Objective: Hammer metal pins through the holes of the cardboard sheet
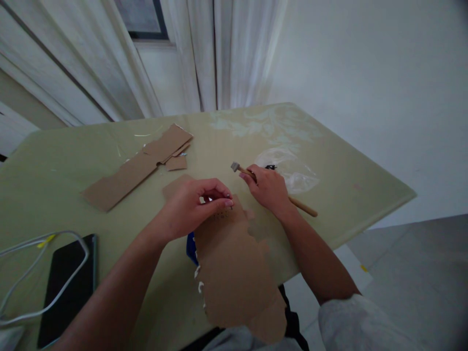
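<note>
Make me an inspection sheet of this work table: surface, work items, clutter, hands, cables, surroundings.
Surface: pale green table; glossy patches toward the far side.
Work items: shaped cardboard piece, reaching over the near edge; small dark marks beside the left hand; hammer; small metal pin, probably a nail.
Clutter: long cardboard strip with scraps; clear plastic bag; dark-screened device; blue object, mostly hidden under the cardboard piece.
Hands: left pinches the pin; right grips the hammer's handle.
Cables: white cable, yellow tag, looped across the device.
Surroundings: pale curtains, window, white wall.
</note>
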Action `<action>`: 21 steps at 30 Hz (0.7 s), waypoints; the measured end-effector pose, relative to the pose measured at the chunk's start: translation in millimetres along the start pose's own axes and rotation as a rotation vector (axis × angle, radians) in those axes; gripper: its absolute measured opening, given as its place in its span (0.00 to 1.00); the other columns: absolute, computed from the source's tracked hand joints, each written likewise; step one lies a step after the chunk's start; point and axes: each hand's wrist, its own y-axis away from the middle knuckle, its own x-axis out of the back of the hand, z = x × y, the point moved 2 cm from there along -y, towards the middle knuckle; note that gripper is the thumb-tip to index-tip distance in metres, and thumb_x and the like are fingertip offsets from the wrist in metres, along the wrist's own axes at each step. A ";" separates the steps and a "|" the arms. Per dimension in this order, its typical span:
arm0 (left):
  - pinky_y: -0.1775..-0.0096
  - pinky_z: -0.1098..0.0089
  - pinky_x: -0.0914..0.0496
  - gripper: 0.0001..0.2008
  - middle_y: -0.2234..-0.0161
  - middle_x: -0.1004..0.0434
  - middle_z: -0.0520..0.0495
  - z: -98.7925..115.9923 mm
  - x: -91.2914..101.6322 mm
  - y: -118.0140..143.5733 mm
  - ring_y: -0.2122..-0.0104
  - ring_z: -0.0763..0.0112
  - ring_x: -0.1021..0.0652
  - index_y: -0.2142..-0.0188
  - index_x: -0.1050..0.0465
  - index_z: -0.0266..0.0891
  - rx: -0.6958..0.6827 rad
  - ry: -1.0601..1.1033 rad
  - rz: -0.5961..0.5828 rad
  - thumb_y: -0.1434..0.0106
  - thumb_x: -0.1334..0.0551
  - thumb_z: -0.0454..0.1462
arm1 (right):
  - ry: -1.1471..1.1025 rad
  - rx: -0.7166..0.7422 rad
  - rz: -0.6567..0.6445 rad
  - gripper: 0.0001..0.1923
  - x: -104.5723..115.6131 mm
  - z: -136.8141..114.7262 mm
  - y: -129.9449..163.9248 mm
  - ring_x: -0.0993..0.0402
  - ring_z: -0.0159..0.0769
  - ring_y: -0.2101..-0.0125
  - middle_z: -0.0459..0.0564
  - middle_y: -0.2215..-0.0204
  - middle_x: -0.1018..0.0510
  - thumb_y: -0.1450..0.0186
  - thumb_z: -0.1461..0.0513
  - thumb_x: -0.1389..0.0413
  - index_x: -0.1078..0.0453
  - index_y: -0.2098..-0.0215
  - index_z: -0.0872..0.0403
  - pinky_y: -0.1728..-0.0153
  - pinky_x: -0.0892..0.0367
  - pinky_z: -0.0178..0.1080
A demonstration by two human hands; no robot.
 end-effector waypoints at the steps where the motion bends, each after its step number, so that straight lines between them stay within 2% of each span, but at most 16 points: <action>1: 0.67 0.73 0.30 0.07 0.68 0.14 0.51 0.3 -0.4 -0.2 0.68 0.71 0.20 0.62 0.16 0.42 0.000 -0.009 -0.007 0.31 0.30 0.42 | 0.000 0.000 -0.003 0.22 0.0 -0.3 -0.1 0.18 0.45 0.63 0.53 0.62 0.13 0.19 0.46 0.51 0.21 0.51 0.50 0.67 0.45 0.40; 10: 0.68 0.74 0.30 0.06 0.67 0.14 0.51 -2.0 -4.8 0.1 0.68 0.71 0.20 0.61 0.15 0.43 0.020 -0.027 -0.088 0.30 0.31 0.40 | -0.003 0.005 -0.007 0.23 0.1 -1.7 0.4 0.18 0.46 0.62 0.54 0.61 0.13 0.19 0.46 0.52 0.21 0.51 0.50 0.67 0.44 0.40; 21: 0.65 0.72 0.29 0.07 0.66 0.14 0.52 -4.5 -5.7 0.5 0.67 0.70 0.19 0.60 0.15 0.44 0.025 -0.047 -0.110 0.29 0.32 0.42 | -0.004 0.014 -0.018 0.22 -0.1 -2.4 0.3 0.18 0.45 0.62 0.54 0.61 0.12 0.19 0.46 0.51 0.21 0.51 0.50 0.66 0.42 0.40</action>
